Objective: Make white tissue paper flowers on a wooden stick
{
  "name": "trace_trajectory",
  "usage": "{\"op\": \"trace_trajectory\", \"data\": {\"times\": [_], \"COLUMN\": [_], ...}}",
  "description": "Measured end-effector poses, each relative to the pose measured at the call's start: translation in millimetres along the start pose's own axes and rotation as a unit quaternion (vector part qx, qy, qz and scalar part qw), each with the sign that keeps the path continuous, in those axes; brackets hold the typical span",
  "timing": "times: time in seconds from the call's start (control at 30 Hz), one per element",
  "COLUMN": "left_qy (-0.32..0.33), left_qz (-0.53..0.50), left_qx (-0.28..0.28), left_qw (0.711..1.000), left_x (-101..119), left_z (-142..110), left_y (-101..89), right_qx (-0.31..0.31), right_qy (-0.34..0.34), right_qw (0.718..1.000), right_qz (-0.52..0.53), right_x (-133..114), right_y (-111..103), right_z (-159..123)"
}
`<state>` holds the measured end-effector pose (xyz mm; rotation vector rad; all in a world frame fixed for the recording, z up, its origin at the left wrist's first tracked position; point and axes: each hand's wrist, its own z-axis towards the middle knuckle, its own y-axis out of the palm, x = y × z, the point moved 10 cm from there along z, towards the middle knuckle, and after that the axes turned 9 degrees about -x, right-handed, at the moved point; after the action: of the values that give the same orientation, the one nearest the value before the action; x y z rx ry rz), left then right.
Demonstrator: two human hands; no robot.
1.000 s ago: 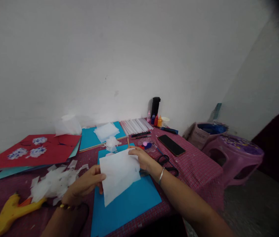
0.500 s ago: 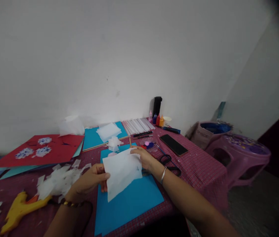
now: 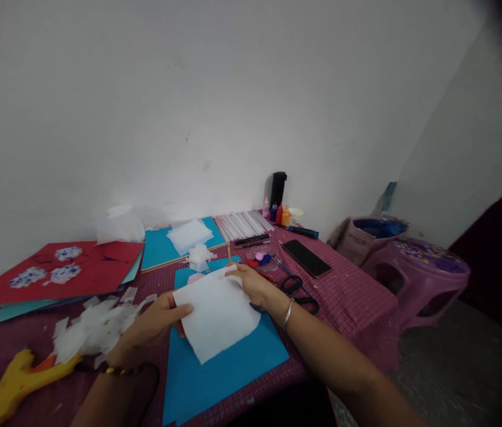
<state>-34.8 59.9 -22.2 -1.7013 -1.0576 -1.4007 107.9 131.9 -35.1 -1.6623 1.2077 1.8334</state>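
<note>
A white sheet of tissue paper is held between my two hands above a blue sheet of paper. My left hand pinches its left edge, thumb on top. At the upper right corner, my right hand has its fingers closed on the same sheet; some fingertips are hidden behind it. Black-handled scissors lie just right of my right hand, their blades out of sight. Torn white scraps sit beyond the tissue, and a bigger heap of scraps is left of my left hand.
A yellow glue gun lies at the front left. Red paper with dotted white flower shapes is behind it. To the right are a phone, pens and small paint bottles. A pink stool stands beyond the table.
The tissue paper has been tilted, its lower edge swinging slightly right, with both hands still on it. The whole view has shifted a little, so things appear further left.
</note>
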Motion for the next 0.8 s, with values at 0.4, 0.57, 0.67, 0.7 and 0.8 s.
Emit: {"op": "trace_trajectory", "data": {"times": [0.4, 0.57, 0.67, 0.7, 0.8], "left_qy": [-0.044, -0.043, -0.035, -0.028, 0.02], "left_qz": [-0.058, -0.036, -0.015, -0.001, 0.085], "left_qx": [0.122, 0.105, 0.109, 0.117, 0.146], "left_qw": [0.99, 0.993, 0.993, 0.993, 0.985], "left_x": [-15, -13, -8, -4, 12], "left_z": [-2, -1, 0, 0, 2], "left_y": [-32.4, -25.6, -19.6, -17.8, -10.7], "right_qx": [-0.154, -0.149, -0.08, -0.056, -0.02], "right_qy": [0.069, 0.005, -0.057, -0.083, -0.159], "right_qw": [0.949, 0.919, 0.917, 0.913, 0.897], "right_qz": [-0.267, -0.365, -0.386, -0.395, -0.412], "right_x": [13, -1, -22, -29, -46], "right_y": [6, 1, -4, -3, 12], "right_z": [4, 4, 1, -2, -12]}}
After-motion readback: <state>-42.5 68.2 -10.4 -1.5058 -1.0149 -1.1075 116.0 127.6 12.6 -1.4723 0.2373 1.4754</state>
